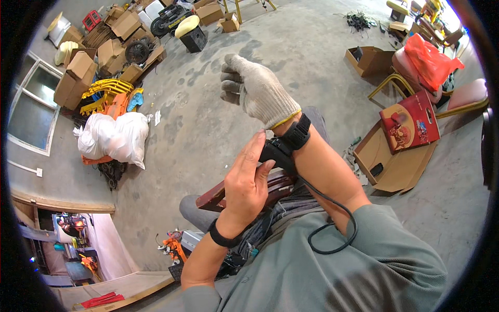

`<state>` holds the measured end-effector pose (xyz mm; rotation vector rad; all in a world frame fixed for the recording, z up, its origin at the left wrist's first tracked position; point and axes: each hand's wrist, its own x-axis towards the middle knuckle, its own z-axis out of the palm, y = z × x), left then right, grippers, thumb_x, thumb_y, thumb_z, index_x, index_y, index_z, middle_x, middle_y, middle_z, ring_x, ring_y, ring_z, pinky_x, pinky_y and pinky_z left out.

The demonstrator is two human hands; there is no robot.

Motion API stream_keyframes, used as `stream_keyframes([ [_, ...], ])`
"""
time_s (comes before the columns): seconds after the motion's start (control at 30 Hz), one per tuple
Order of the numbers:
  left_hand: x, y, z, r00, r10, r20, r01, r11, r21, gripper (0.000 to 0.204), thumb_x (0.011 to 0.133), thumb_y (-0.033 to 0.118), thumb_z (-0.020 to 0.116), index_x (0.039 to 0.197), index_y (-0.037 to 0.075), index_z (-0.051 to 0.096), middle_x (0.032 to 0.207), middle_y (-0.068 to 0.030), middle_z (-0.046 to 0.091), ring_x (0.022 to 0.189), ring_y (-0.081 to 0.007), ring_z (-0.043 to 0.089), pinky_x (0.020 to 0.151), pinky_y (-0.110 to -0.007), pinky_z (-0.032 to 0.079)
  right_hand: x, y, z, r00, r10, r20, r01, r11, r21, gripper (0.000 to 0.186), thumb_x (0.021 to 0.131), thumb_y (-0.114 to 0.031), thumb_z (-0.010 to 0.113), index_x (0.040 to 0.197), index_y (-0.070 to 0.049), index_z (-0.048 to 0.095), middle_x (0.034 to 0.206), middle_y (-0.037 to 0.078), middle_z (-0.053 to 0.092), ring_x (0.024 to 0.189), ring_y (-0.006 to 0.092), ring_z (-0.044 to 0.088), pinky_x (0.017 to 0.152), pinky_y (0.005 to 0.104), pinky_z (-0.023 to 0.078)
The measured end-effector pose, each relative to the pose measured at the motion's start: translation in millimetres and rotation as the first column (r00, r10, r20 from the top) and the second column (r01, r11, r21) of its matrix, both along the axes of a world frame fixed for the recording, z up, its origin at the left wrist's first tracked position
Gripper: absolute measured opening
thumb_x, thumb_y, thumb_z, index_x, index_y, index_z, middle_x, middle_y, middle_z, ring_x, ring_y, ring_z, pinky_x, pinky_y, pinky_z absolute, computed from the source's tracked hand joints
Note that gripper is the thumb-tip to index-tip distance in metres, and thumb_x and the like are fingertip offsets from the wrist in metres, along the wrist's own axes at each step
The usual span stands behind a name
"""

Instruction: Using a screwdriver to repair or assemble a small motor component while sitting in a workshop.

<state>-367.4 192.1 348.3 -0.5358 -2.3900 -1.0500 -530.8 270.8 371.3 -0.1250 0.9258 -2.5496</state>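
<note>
My left hand (246, 182) is bare, with a black band (222, 235) round its wrist. Its thumb and fingers close on a small black device (277, 155) at the inside of my right wrist. A black strap (297, 133) holds this device there, and a black cable (332, 200) runs from it in a loop over my grey-green shirt. My right hand (260, 88) wears a whitish knit glove with grey fingertips and a yellow-edged cuff. Its fingers bend loosely, a little apart, and nothing shows in them.
A dark red wooden piece (213, 198) lies by my lap. To the right stand an open cardboard box (400, 174), a red printed carton (410, 122) and pink-seated chairs (465, 99). White bags (115, 136) and stacked cartons (78, 78) line the left side.
</note>
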Motion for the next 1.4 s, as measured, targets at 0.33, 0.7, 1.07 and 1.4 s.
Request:
stream_keyframes([
  [0.33,-15,-28,45,0.983,0.126,0.133,-0.14,0.985,0.105,0.053,0.089,0.016,0.062,0.133,-0.004,0.039,0.133,-0.0173,0.048,0.117,-0.028,0.053,0.095,-0.033,0.043,-5,10,0,1.0,-0.022,-0.013,0.021,0.998,-0.057,0.038,0.093,-0.041,0.055,0.102,-0.005,0.059,0.096,0.006,0.062,0.086,0.0188,0.061,0.077,0.0353,0.051],
  [0.7,-78,-54,79,0.95,0.243,0.196,-0.264,0.961,0.088,0.043,0.092,0.033,0.057,0.12,0.003,0.049,0.08,-0.0181,0.061,0.067,-0.0323,0.061,0.062,-0.041,0.045,37,10,29,0.928,0.321,-0.189,-0.365,0.887,-0.284,0.075,0.091,-0.064,0.033,0.12,0.001,0.056,0.114,0.014,0.062,0.105,0.0255,0.06,0.093,0.0407,0.046],
  [1.07,-101,-53,109,0.897,0.292,-0.332,-0.34,0.936,-0.096,0.026,0.097,0.019,0.046,0.118,0.006,0.056,0.081,-0.0226,0.064,0.068,-0.0412,0.061,0.054,-0.043,0.043,31,-5,61,0.917,0.306,-0.258,-0.386,0.844,-0.373,0.056,0.093,-0.059,0.037,0.12,-0.015,0.059,0.114,-0.001,0.061,0.104,0.0148,0.057,0.093,0.0362,0.045],
  [1.4,-137,-110,124,0.911,0.382,-0.156,-0.396,0.915,-0.071,0.033,0.099,0.023,0.045,0.076,-0.001,0.049,0.06,-0.0103,0.043,0.057,-0.0189,0.038,0.055,-0.032,0.034,37,-10,76,0.845,0.355,-0.4,-0.49,0.815,-0.309,0.055,0.095,-0.056,0.036,0.132,-0.016,0.045,0.129,-0.003,0.048,0.109,0.0134,0.05,0.093,0.0331,0.042],
])
